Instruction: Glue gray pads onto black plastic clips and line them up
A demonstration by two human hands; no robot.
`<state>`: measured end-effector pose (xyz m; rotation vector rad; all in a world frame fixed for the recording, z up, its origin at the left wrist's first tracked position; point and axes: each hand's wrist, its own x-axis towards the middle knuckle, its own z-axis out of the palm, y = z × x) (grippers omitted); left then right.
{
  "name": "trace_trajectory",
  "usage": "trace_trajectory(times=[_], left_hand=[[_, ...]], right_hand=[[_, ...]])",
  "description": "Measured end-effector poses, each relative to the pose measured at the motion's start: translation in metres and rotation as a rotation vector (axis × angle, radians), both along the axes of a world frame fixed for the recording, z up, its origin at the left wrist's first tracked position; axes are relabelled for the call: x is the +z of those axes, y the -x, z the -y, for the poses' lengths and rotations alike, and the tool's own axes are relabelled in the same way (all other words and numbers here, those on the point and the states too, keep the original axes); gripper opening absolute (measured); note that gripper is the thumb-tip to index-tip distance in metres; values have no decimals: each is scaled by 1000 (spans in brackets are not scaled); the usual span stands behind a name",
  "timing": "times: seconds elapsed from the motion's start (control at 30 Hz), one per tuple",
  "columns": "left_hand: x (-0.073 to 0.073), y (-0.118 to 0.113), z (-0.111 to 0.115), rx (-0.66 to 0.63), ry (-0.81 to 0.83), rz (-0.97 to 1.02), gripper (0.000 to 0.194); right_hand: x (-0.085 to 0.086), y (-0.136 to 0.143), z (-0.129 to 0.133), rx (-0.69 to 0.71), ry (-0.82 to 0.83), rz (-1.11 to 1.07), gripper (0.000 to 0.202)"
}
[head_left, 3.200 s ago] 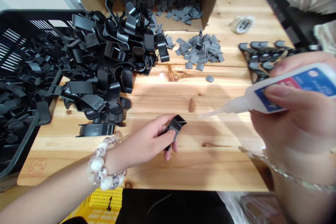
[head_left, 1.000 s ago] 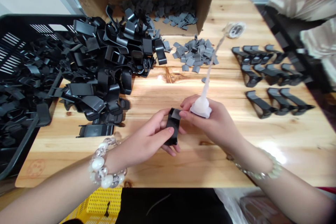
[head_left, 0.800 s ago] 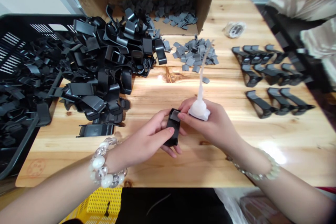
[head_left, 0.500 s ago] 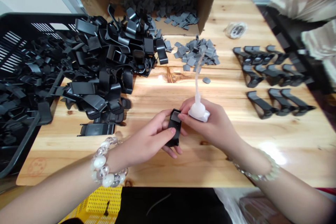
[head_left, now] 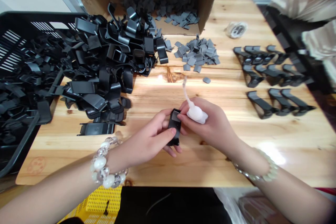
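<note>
In the head view, my left hand (head_left: 147,139) is closed around a black clip (head_left: 176,125) at the centre of the frame, thumb on top, fingers underneath. A grey pad (head_left: 176,116) lies on its upper end. My right hand (head_left: 212,122), just right of it, is curled around a white bottle (head_left: 197,113), with my thumb tip at the pad's edge; how hard it presses I cannot tell. The pad could end up crooked if that thumb pushes sideways or my left grip lets the clip turn. The nozzle (head_left: 186,92) tilts towards the upper left, over the wooden table (head_left: 154,99); should my palm squeeze, liquid could drip there, though I can't make out whether the tip is open. Loose pads (head_left: 201,51) lie upper centre, near enough to catch a drip
</note>
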<state>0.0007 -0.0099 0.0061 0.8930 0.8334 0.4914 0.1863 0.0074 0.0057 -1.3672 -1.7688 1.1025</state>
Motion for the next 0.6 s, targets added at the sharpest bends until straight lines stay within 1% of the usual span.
trace_trajectory(times=[0.3, 0.37, 0.47, 0.6], left_hand=[[-1, -1, 0, 8, 10, 19, 37], [-1, -1, 1, 12, 5, 26, 39], [-1, 0, 1, 2, -23, 37, 37], [-3, 0, 2, -17, -123, 24, 36]], right_hand=[[-3, 2, 2, -30, -38, 17, 9], [-6, 2, 3, -54, -10, -11, 11], [-9, 3, 3, -95, 78, -92, 16], [-8, 4, 4, -118, 168, -173, 19]])
